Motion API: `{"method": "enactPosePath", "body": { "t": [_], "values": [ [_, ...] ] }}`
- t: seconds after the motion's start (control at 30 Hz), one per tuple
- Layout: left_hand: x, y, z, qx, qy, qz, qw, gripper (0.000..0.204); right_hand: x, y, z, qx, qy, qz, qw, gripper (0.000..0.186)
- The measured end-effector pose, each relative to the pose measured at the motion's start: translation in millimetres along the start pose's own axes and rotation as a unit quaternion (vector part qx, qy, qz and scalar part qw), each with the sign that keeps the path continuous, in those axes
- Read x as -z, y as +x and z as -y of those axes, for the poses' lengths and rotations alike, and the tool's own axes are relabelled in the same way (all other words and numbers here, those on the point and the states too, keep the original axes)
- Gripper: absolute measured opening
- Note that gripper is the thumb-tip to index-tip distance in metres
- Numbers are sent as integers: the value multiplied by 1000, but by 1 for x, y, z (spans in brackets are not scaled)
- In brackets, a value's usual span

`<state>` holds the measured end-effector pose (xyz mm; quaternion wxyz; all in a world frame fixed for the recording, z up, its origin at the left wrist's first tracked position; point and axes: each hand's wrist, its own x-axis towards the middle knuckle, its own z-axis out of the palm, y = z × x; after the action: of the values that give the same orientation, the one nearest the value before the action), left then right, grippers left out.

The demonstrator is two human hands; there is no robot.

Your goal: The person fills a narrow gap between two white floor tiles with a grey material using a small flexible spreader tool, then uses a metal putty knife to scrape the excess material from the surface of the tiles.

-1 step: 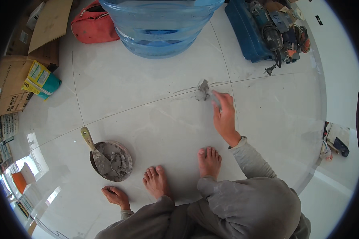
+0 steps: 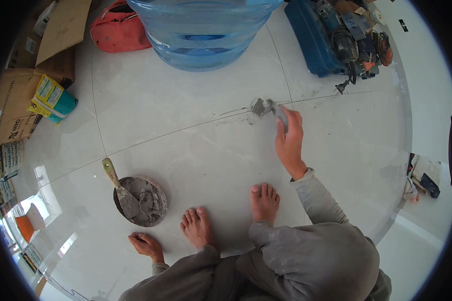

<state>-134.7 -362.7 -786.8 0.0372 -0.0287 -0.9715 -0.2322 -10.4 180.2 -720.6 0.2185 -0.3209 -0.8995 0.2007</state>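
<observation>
Shiny pale tiles (image 2: 211, 160) make up the floor, with a big blue water jug (image 2: 201, 37) at the far side. Over to the right, the right hand (image 2: 290, 143) bends its fingers around a small grey tool (image 2: 280, 115), right by a grey paste patch (image 2: 258, 107) on a tile line. Near and left, the left hand (image 2: 146, 246) is curled beside a round bowl (image 2: 160, 188); I can't tell if it holds anything. A scraper (image 2: 118, 186) leans in the bowl, so a bump to its handle could flip it out. Paste left too long might dry hard on the tiles
</observation>
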Motion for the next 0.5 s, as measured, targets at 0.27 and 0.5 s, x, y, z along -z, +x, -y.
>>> {"method": "enactPosePath", "body": {
  "t": [0.27,0.5],
  "values": [
    [-1,0,6,8,15,-5,1000,21,-37,-4,43,-10,-26,31,999,48],
    [0,1,4,7,16,-2,1000,19,-35,11,66,21,136,48,989,45]
  ]
}}
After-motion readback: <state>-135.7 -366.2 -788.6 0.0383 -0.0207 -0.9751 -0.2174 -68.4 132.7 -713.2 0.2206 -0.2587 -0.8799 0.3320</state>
